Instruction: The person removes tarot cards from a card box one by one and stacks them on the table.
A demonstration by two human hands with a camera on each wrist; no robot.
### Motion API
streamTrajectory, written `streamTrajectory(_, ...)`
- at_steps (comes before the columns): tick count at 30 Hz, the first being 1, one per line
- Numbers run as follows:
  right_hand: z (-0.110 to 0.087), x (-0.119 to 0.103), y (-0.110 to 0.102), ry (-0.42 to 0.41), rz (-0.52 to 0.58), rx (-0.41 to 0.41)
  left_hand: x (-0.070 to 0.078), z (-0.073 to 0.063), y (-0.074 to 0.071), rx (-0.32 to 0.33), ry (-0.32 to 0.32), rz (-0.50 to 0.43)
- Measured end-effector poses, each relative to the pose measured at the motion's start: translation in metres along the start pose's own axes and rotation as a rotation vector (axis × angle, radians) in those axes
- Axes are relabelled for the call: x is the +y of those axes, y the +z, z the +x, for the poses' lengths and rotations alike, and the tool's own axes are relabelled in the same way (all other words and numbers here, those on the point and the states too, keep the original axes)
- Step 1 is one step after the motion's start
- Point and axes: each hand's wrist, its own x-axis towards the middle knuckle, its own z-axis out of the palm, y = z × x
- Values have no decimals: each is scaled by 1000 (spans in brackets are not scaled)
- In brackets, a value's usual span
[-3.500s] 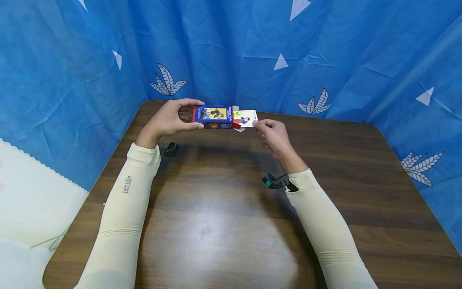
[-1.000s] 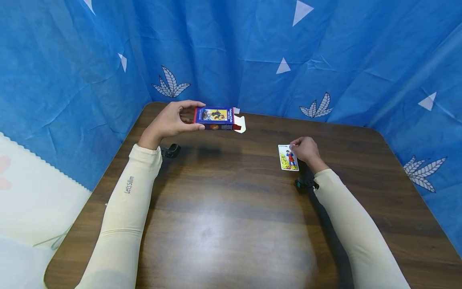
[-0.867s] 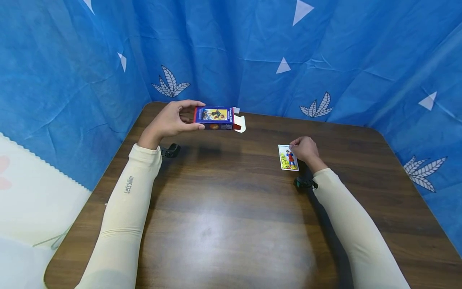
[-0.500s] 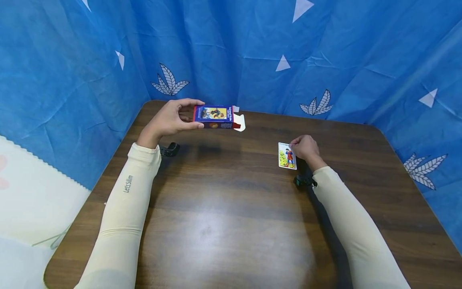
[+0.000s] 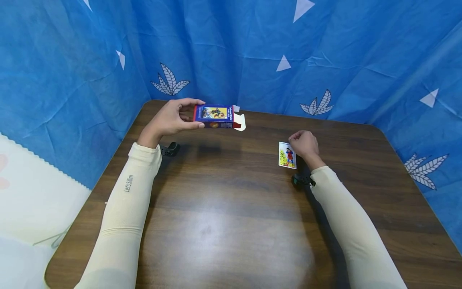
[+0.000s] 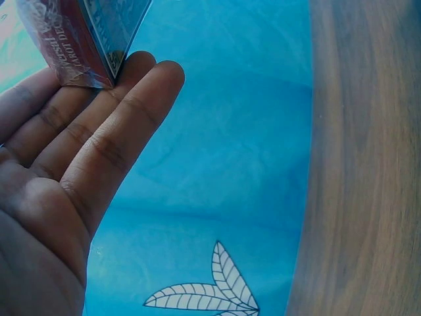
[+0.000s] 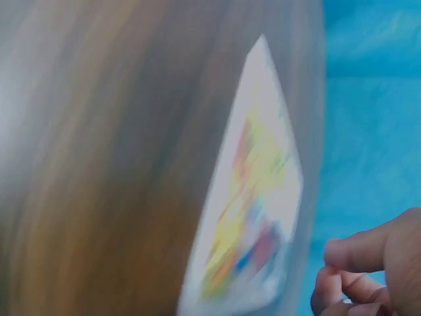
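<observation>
While the left hand [image 5: 169,119] holds the Universal Waite tarot box [image 5: 214,113] above the far part of the wooden table [image 5: 216,192], thumb on the near side and fingers on the far side, the palm stands clear of the box; the white end flap [image 5: 240,120] juts out unfolded to the right. Well apart from the box, the tarot card [image 5: 286,155] lies face up on the table; just by its far right corner is the right hand [image 5: 304,144], fingers curled in and thumb tip meeting a fingertip, with nothing that I can see between them.

I'd judge the card light, thin, springy and slick, easy to crease; it is best taken by the edges or a corner; the box looks light and stiff but would probably dent if squeezed, so a gentle hold on its long narrow sides suits it.

Seen from the head, the right fingertips seem to overlap the card's corner; the right wrist view shows a gap there, though it blurs the card's picture; the left wrist view adds the fingers against the box and lettering on a reddish panel [image 6: 72,39], but neither thumb nor flap.
</observation>
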Motion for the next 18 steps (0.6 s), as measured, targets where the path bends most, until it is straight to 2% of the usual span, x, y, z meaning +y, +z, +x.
streamTrajectory(3,-9,-26,2,-119,97,68,0,0,0,-1,-6,0)
streamTrajectory(6,-19,-58,3,-270,272,106,1,0,0,-3,-7,-6)
streamTrajectory(7,-22,-70,3,-312,351,100,1,0,0,-4,-6,-8)
streamTrajectory(10,-32,-99,1,-382,607,-3,1,0,0,-2,-7,-5)
streamTrajectory(12,-36,-114,0,-363,748,-85,2,0,0,0,-8,3)
streamTrajectory(14,-38,-125,0,-315,827,-164,2,0,0,2,-7,7)
streamTrajectory(18,-36,-136,6,-193,832,-280,2,1,0,-3,-3,2)
